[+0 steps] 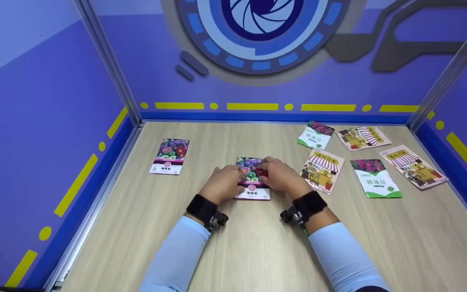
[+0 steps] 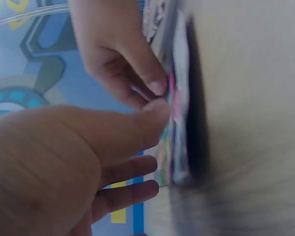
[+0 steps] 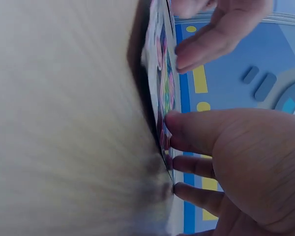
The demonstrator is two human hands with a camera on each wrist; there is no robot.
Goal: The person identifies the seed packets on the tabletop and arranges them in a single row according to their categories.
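A flower-picture seed packet (image 1: 251,183) lies upright to the view on the table, in front of me, between both hands. My left hand (image 1: 224,181) touches its left side, thumb low and fingers higher up. In the left wrist view the left hand (image 2: 83,147) has its thumb tip against the packet (image 2: 178,132), other fingers fairly straight. On the packet's right half, my right hand (image 1: 279,174) rests its fingertips. The right wrist view shows the right hand (image 3: 255,162) with thumb and fingertips on the packet (image 3: 162,83). The fingers cover part of the picture.
A matching flower packet (image 1: 170,156) lies at the left. On the right are two green-and-white packets (image 1: 315,135), (image 1: 375,178) and several packets with a striped awning picture (image 1: 322,170). Purple-blue panels (image 1: 258,91) wall the wooden table (image 1: 249,251).
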